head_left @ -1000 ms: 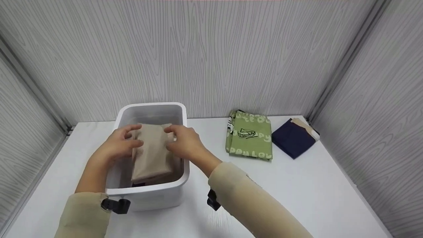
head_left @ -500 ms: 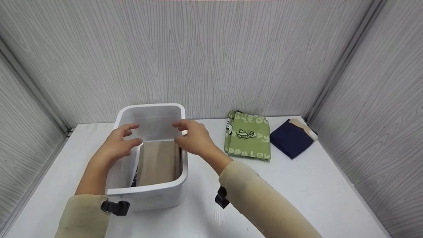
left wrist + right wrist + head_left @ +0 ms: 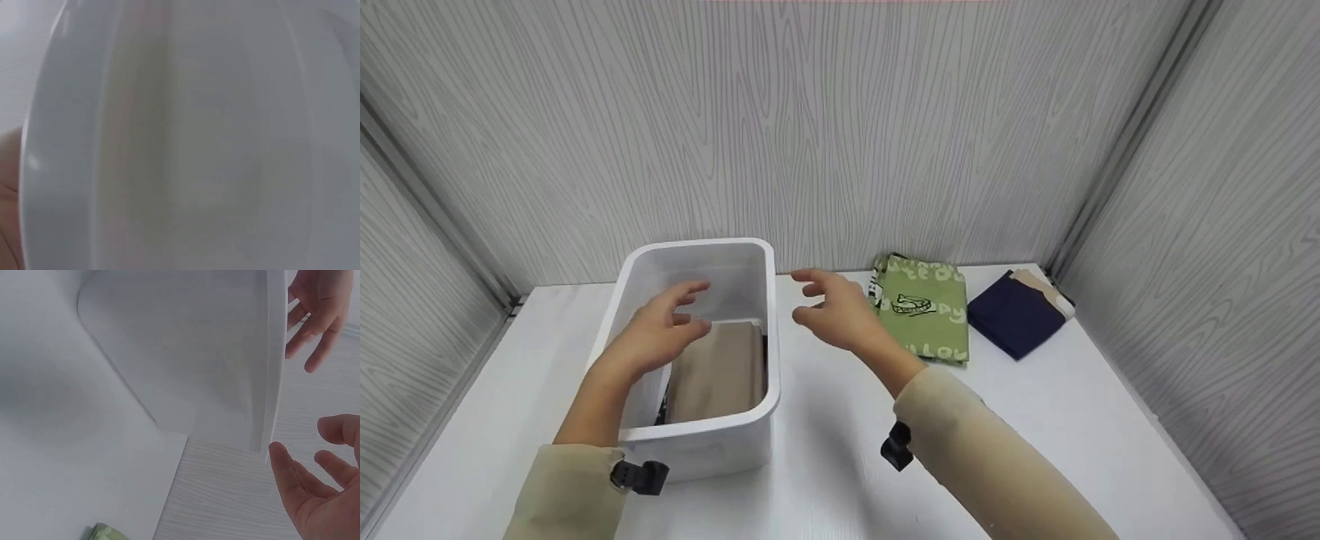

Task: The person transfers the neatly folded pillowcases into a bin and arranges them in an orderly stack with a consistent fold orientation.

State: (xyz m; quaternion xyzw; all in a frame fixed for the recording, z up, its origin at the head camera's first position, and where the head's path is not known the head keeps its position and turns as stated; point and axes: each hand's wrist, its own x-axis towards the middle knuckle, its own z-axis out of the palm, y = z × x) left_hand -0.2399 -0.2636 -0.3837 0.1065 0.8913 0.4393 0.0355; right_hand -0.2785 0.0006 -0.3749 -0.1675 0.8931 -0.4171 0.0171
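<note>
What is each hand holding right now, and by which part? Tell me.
Nothing. The left hand hovers open over the bin and its folded beige cloth; the right hand is open beside the bin.

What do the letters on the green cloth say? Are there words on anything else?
Green cloth: pale letters, partly folded away and hidden by the right hand; only bits like "LOU" along the near edge and "PY" on the right can be made out, not surely.
Navy cloth, bin, tan cloth: no writing visible.
</note>
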